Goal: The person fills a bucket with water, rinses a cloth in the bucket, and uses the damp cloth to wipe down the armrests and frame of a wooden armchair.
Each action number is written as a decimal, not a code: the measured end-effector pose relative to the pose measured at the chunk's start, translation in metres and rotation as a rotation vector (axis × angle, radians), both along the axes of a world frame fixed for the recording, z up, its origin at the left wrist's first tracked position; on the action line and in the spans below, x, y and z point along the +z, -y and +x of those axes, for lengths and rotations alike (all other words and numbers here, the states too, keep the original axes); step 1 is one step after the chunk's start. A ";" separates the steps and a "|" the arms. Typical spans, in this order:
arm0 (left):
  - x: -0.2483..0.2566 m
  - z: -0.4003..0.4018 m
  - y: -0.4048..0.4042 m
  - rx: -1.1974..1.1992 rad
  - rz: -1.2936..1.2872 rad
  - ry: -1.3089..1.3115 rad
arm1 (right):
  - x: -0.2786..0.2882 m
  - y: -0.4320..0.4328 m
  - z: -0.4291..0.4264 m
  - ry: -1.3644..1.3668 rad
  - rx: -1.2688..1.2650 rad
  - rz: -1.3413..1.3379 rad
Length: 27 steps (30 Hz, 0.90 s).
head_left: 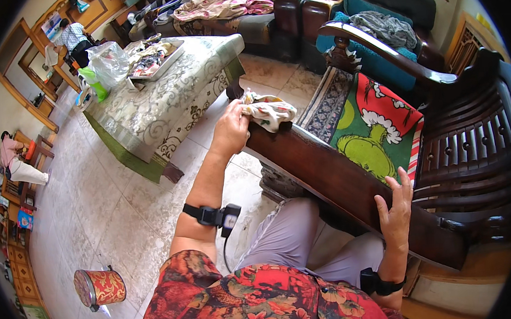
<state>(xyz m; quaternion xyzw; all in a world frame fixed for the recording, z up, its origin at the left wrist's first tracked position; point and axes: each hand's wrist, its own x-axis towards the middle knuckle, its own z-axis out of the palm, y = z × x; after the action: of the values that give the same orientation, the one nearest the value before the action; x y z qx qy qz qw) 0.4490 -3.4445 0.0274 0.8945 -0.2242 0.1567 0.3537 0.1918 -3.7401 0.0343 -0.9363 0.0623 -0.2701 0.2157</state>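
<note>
My left hand (230, 127) grips a crumpled, patterned white cloth (270, 109) at the far end of a wide, dark wooden armrest (323, 167). The cloth drapes over that end of the armrest. Nearer to me, my right hand (396, 211) is raised at the armrest's inner edge, empty and with its fingers apart; whether it touches the wood I cannot tell. The armrest belongs to a dark wooden bench with a slatted back (466, 147). On its seat lies a red and green textile (370, 132) printed with a green cartoon figure in a Santa hat.
A low table under a patterned tablecloth (178, 89) stands at the front left, bearing a tray of cloths (153, 59) and a plastic bag (108, 61). Behind it runs a dark leather sofa (289, 22). A red-gold bin (105, 286) is at left. Two people are farther off.
</note>
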 end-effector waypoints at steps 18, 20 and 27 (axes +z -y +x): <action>-0.092 0.057 -0.070 -0.008 -1.078 -1.043 | -0.003 -0.003 0.001 -0.067 0.088 -0.037; -0.110 0.044 -0.067 -0.109 -1.349 -1.045 | -0.003 -0.002 0.002 -0.063 0.081 -0.025; -0.089 -0.026 -0.026 -0.092 -1.724 -0.784 | -0.001 0.005 0.002 -0.083 0.085 -0.049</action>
<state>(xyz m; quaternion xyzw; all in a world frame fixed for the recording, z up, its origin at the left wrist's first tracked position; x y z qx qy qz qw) 0.4227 -3.4184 -0.0617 0.3042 0.0686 -0.0573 0.9484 0.1941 -3.7452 0.0329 -0.9535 0.0247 -0.2229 0.2013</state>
